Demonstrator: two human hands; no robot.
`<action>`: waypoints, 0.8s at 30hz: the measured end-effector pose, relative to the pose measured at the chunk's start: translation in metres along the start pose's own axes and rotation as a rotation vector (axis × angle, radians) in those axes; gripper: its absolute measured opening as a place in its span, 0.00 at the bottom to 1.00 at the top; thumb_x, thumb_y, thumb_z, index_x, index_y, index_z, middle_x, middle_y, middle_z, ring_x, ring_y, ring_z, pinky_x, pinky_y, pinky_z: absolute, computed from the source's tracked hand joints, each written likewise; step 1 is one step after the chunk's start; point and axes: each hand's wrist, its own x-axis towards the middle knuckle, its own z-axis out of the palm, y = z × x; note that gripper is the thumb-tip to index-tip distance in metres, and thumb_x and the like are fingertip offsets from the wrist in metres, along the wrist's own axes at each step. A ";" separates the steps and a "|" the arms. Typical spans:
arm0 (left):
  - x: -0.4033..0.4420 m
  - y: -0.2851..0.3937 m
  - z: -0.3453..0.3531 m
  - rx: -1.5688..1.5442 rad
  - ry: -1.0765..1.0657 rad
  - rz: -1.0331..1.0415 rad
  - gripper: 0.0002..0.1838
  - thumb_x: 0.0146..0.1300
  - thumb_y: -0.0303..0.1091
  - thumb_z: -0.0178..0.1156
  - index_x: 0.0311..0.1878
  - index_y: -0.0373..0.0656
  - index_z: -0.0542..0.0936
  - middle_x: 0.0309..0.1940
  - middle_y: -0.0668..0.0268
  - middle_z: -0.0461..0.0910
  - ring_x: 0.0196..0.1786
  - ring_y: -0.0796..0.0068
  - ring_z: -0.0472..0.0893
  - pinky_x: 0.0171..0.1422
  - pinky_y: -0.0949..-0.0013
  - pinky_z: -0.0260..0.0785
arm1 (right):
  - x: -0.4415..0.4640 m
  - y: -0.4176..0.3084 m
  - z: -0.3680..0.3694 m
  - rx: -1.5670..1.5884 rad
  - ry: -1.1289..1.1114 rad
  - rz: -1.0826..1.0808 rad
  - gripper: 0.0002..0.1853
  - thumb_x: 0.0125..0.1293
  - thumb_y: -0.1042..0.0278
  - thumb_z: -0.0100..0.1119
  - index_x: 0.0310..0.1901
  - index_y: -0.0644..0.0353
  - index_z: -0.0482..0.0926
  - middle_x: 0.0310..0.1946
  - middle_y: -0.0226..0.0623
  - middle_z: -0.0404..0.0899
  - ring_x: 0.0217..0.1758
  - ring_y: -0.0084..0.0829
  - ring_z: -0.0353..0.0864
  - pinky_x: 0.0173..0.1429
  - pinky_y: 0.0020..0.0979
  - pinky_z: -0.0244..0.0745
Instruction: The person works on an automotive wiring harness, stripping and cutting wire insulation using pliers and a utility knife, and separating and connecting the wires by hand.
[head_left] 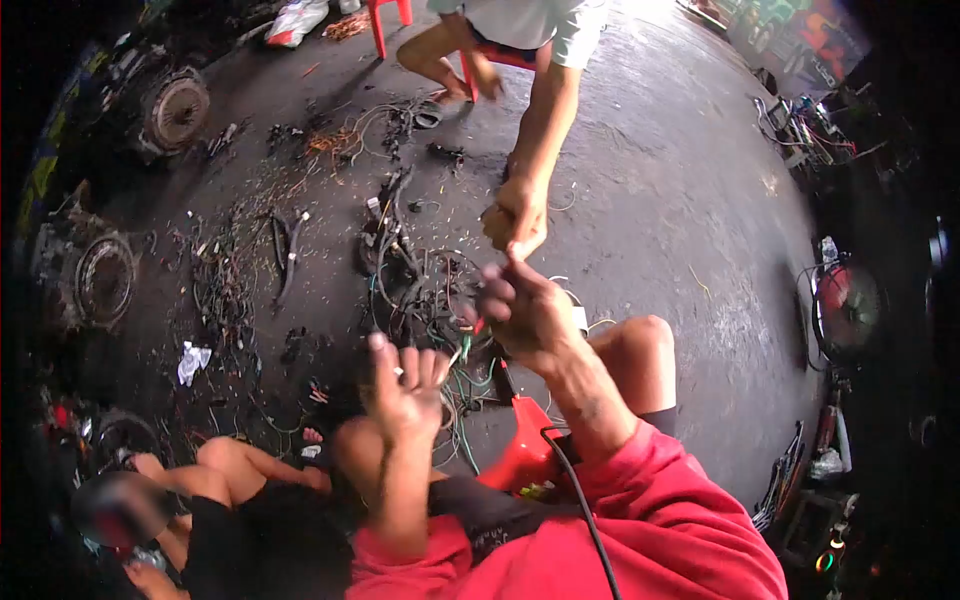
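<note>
My right hand (530,315) reaches forward with its fingers drawn together, meeting the hand of another person (517,215). Whatever lies between the two hands is hidden or too small to name. My left hand (405,395) is raised, its thumb up and its fingers curled. A small white spot shows at those fingers; I cannot tell what it is. Below both hands are tangled wires (465,350), some of them green, and a red plastic piece of furniture (528,440) beside my leg. A black cable (575,470) runs down over my red sleeve.
Wire harnesses (395,250) and scraps of wire (225,270) litter the dark floor (660,200). A person in black (265,530) sits at lower left. Round machine parts (180,110) stand along the left. Red chairs (390,22) are at the top, a fan-like round object (848,305) at right.
</note>
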 end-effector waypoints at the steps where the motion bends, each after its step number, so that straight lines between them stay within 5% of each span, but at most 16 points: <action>1: -0.017 0.014 0.006 0.017 -0.040 -0.016 0.24 0.76 0.46 0.47 0.21 0.53 0.58 0.13 0.76 0.46 0.17 0.79 0.45 0.27 0.69 0.49 | -0.023 -0.001 0.001 -0.047 -0.176 0.028 0.20 0.77 0.52 0.42 0.28 0.53 0.65 0.19 0.22 0.56 0.21 0.26 0.55 0.37 0.37 0.68; 3: -0.057 0.038 0.004 -0.040 -0.298 -0.115 0.23 0.77 0.43 0.45 0.22 0.51 0.59 0.13 0.76 0.49 0.16 0.79 0.47 0.25 0.68 0.50 | -0.073 0.002 0.002 -0.166 -0.242 0.157 0.24 0.77 0.50 0.42 0.22 0.51 0.58 0.17 0.23 0.51 0.20 0.26 0.51 0.31 0.34 0.59; 6: -0.128 0.075 0.017 0.273 -0.500 -0.246 0.24 0.78 0.38 0.43 0.20 0.46 0.59 0.11 0.71 0.56 0.14 0.76 0.55 0.23 0.65 0.55 | -0.142 0.006 -0.004 -0.378 -0.328 0.372 0.26 0.74 0.52 0.51 0.19 0.54 0.62 0.16 0.26 0.54 0.20 0.24 0.54 0.28 0.32 0.55; 7: -0.145 0.080 0.034 0.418 -0.368 -0.193 0.25 0.77 0.37 0.45 0.18 0.43 0.60 0.10 0.70 0.57 0.14 0.77 0.56 0.23 0.65 0.55 | -0.163 0.006 0.014 -0.431 -0.111 0.396 0.26 0.75 0.56 0.51 0.18 0.55 0.60 0.16 0.26 0.53 0.21 0.23 0.53 0.28 0.33 0.53; 9: -0.165 0.097 0.033 0.139 -0.310 -0.320 0.26 0.76 0.36 0.47 0.18 0.41 0.61 0.10 0.69 0.59 0.14 0.78 0.56 0.23 0.64 0.56 | -0.175 -0.004 0.010 -0.397 -0.376 0.429 0.25 0.76 0.59 0.48 0.18 0.55 0.60 0.16 0.26 0.53 0.21 0.23 0.53 0.29 0.32 0.53; 10: -0.168 0.108 0.042 0.324 -0.444 -0.227 0.25 0.77 0.36 0.47 0.18 0.41 0.60 0.09 0.69 0.58 0.14 0.78 0.54 0.22 0.65 0.55 | -0.182 -0.003 0.016 -0.484 -0.470 0.353 0.26 0.79 0.56 0.36 0.19 0.53 0.54 0.16 0.24 0.50 0.20 0.25 0.48 0.30 0.32 0.53; 13: -0.191 0.114 0.036 0.329 -0.312 -0.233 0.26 0.77 0.35 0.46 0.18 0.42 0.59 0.08 0.69 0.57 0.13 0.79 0.53 0.22 0.65 0.54 | -0.191 -0.002 0.004 -0.627 -0.445 0.319 0.26 0.79 0.56 0.36 0.19 0.53 0.54 0.16 0.24 0.49 0.20 0.25 0.47 0.30 0.33 0.53; 20: -0.210 0.125 0.031 0.449 -0.405 -0.172 0.24 0.78 0.42 0.42 0.21 0.47 0.59 0.09 0.73 0.50 0.13 0.80 0.49 0.21 0.67 0.54 | -0.210 -0.011 0.010 -0.664 -0.426 0.267 0.30 0.78 0.54 0.40 0.14 0.54 0.54 0.10 0.27 0.49 0.14 0.24 0.47 0.27 0.31 0.53; 24: -0.213 0.126 0.024 0.341 -0.314 -0.189 0.26 0.76 0.37 0.48 0.18 0.45 0.59 0.09 0.70 0.56 0.14 0.78 0.55 0.25 0.65 0.56 | -0.206 -0.015 0.012 -0.711 -0.475 0.208 0.29 0.77 0.53 0.42 0.16 0.56 0.59 0.10 0.28 0.53 0.14 0.25 0.51 0.27 0.31 0.56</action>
